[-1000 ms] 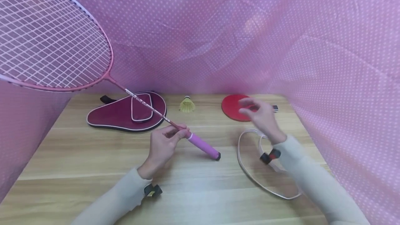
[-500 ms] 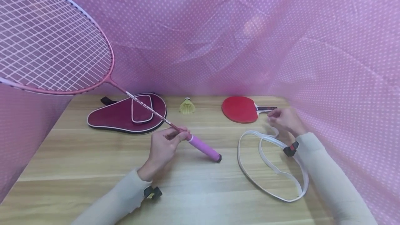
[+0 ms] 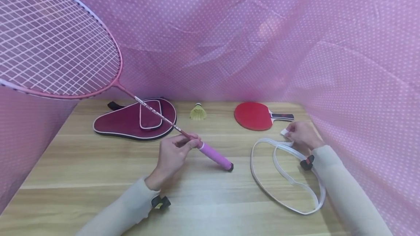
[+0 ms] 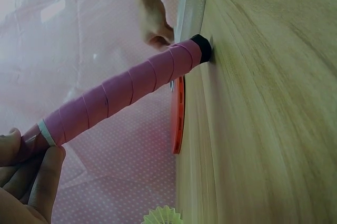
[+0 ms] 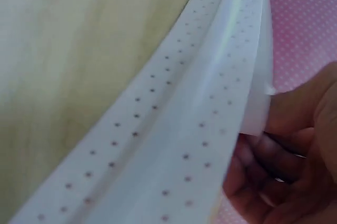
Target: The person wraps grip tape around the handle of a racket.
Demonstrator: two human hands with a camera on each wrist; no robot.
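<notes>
2 hands occupied | left hand (image 3: 172, 156): fingers curled, pinching badminton racket (image 3: 116, 82) just above its grip | right hand (image 3: 304, 134): fingers pinched on end of white strip (image 5: 174, 134), looped on table (image 3: 210, 203) | change: right hand has left red paddle (image 3: 252, 116); strip apparently secured

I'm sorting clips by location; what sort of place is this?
Probably an indoor tabletop workspace screened off by fabric, judging by the wood-grain table and the pink dotted cloth behind it and at both sides. The badminton racket held there suggests a handling setup, not a court.
</notes>
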